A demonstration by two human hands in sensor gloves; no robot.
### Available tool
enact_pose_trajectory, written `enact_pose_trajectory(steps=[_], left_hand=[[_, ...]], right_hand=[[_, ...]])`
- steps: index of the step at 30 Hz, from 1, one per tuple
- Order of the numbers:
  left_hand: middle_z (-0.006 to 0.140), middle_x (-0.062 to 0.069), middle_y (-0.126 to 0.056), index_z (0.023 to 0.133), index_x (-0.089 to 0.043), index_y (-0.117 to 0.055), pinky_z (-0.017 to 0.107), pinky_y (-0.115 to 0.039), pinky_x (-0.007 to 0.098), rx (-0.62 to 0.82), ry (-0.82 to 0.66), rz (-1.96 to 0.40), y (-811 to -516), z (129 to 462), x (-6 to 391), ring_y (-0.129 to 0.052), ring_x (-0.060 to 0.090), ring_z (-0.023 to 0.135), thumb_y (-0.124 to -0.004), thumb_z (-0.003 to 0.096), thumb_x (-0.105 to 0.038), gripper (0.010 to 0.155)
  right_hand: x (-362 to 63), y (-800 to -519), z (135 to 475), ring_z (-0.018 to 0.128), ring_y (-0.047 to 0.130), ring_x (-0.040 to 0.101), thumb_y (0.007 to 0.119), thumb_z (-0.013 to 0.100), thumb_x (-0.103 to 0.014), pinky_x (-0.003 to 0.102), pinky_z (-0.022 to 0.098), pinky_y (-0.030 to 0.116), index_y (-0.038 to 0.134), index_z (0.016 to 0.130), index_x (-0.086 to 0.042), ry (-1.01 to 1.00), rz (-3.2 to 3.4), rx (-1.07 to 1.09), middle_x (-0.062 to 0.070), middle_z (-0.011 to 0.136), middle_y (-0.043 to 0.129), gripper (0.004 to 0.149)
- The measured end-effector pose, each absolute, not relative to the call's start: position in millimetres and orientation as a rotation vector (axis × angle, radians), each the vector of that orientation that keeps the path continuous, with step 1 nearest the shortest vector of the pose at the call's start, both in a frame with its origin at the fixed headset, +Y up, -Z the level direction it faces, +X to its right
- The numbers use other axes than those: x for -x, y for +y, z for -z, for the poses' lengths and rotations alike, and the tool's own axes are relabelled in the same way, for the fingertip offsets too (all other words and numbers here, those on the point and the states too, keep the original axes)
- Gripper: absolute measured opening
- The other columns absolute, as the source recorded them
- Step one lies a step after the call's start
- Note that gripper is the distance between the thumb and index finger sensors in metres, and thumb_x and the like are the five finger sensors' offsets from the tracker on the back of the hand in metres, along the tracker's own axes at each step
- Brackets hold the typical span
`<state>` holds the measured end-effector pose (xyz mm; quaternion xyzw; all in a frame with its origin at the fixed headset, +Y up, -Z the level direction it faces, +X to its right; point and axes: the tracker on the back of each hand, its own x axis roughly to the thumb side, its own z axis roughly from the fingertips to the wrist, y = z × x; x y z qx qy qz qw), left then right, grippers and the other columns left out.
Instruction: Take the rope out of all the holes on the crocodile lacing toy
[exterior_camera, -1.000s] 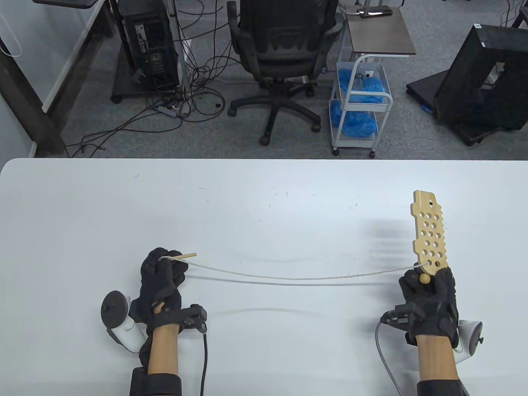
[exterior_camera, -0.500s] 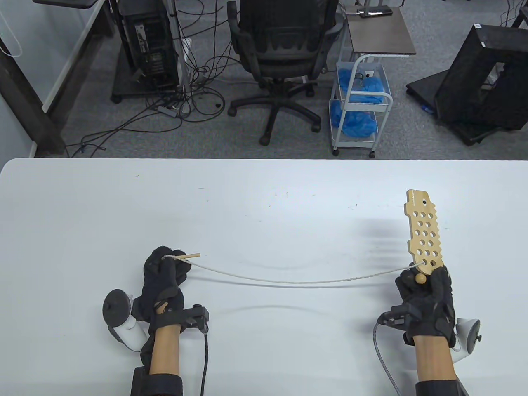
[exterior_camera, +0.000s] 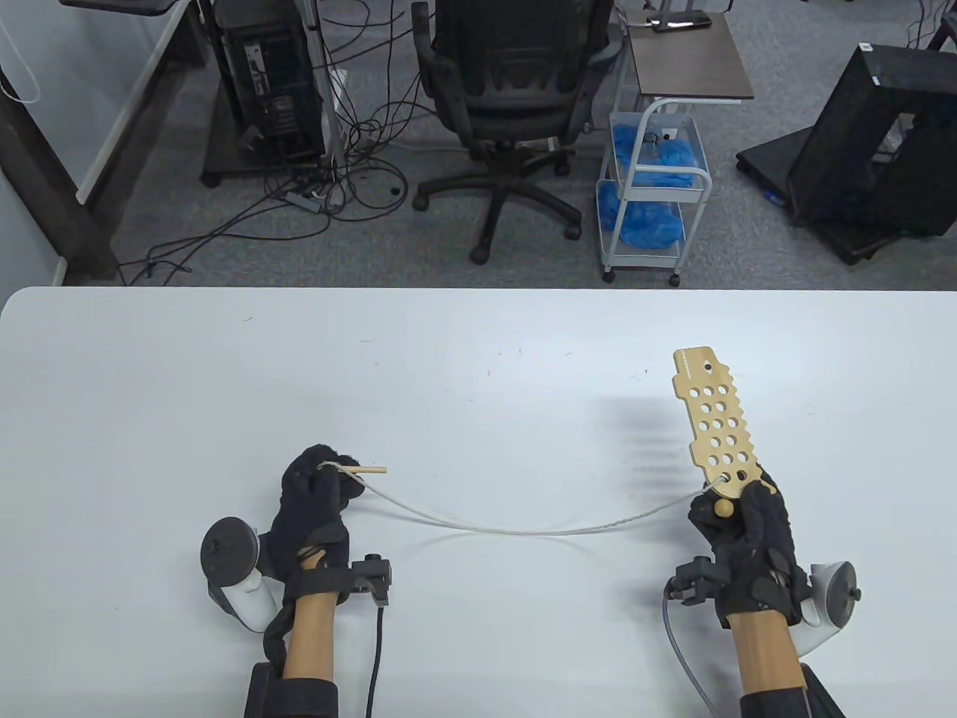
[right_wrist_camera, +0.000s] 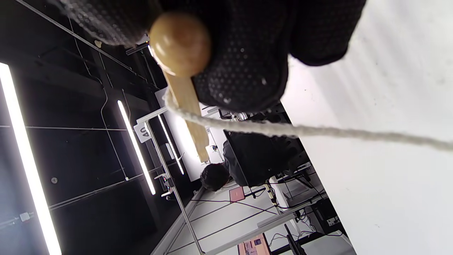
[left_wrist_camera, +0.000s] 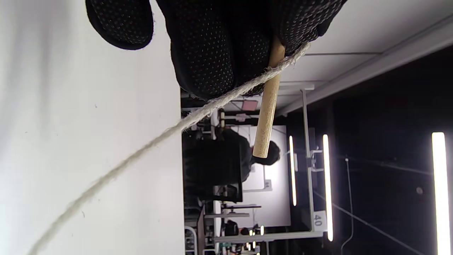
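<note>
- While its fingers curl tight, the left hand (exterior_camera: 314, 497) pinches the peg (exterior_camera: 366, 470) at one rope end, near the table's (exterior_camera: 478, 336) front edge, left of middle; the peg's held end is hidden in the glove.
- Right hand (exterior_camera: 744, 531) grips the toy's (exterior_camera: 716, 422) near end, close to the front edge, right of middle; the board rises tilted away from the hand.
- Rope (exterior_camera: 523, 529) sags between the hands and runs to the toy's lowest holes beside a bead (exterior_camera: 723, 508); which hole it enters is hard to make out.
- A sign reading "40" (right_wrist_camera: 143, 132) shows in the right wrist view.
</note>
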<state>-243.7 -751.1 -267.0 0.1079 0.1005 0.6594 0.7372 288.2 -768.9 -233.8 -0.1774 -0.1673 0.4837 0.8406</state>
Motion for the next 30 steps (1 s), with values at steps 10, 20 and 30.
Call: enact_pose_trajectory(steps=[10, 20, 30], left_hand=[[0.08, -0.003, -0.097, 0.095, -0.037, -0.074, 0.064, -0.074, 0.057, -0.245, 0.024, -1.212, -730.3, 267.4, 199.7, -0.099, 0.016, 0.065, -0.074, 0.0515, -0.04, 0.044], [0.078, -0.004, -0.096, 0.092, -0.039, -0.079, 0.065, -0.074, 0.057, -0.29, -0.171, -0.961, -709.2, 258.3, 159.3, -0.098, 0.015, 0.065, -0.078, 0.0493, -0.041, 0.043], [0.079, -0.005, -0.096, 0.092, -0.04, -0.08, 0.066, -0.073, 0.057, -0.3, -0.342, -0.857, -698.9, 246.6, 125.9, -0.098, 0.015, 0.067, -0.077, 0.0504, -0.04, 0.042]], right_hand=[[-271.2, -763.6, 234.9, 0.045, 0.099, 0.031, 0.079, 0.048, -0.036, 0.056, 0.046, 0.077, 0.068, 0.092, -0.013, -0.318, -1.116, 0.315, 0.017, 0.067, 0.093, 0.051], [-251.5, -761.8, 235.8, 0.043, 0.1, 0.031, 0.08, 0.047, -0.036, 0.056, 0.045, 0.077, 0.07, 0.091, -0.013, -0.273, -1.243, 0.242, 0.018, 0.066, 0.094, 0.05], [-235.9, -761.3, 236.9, 0.042, 0.1, 0.032, 0.081, 0.046, -0.035, 0.057, 0.044, 0.077, 0.072, 0.09, -0.012, -0.225, -1.365, 0.177, 0.019, 0.065, 0.095, 0.05]])
